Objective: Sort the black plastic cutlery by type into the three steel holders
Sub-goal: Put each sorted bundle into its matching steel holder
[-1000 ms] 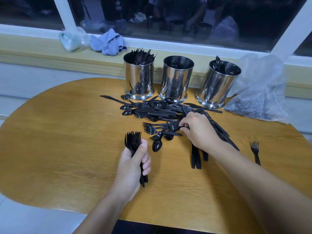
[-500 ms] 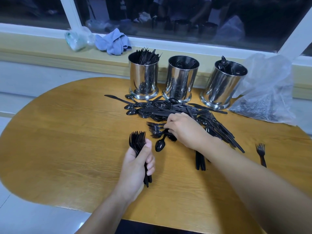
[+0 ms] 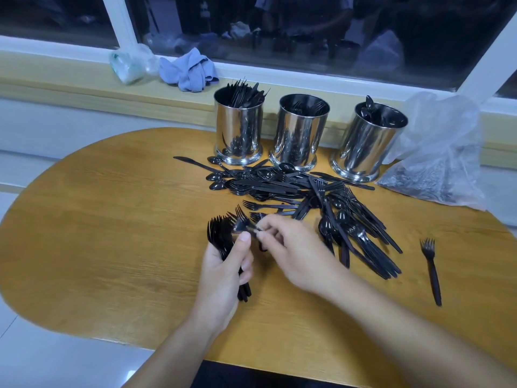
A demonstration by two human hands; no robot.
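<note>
Three steel holders stand in a row at the far edge of the wooden surface, and we see them from above through the head camera. The left holder is packed with what look like knives, their tips rising above the rim; the middle holder has some cutlery low inside, too dark for us to name; the right holder shows spoon bowls at its rim. Just in front of them a loose pile of black cutlery sprawls across the surface, knives, spoons and forks mixed together. A single fork lies well apart to the right.

Our left hand grips a bundle of forks, fingers and thumb curled round the handles, tines pointing up and away. Our right hand pinches one more fork by its handle between thumb and fingertips, holding it just beside the bundle, at the near edge of the pile.

On the sill behind lie a blue cloth and a crumpled clear wrapper. A clear plastic bag sits beside the right holder
</note>
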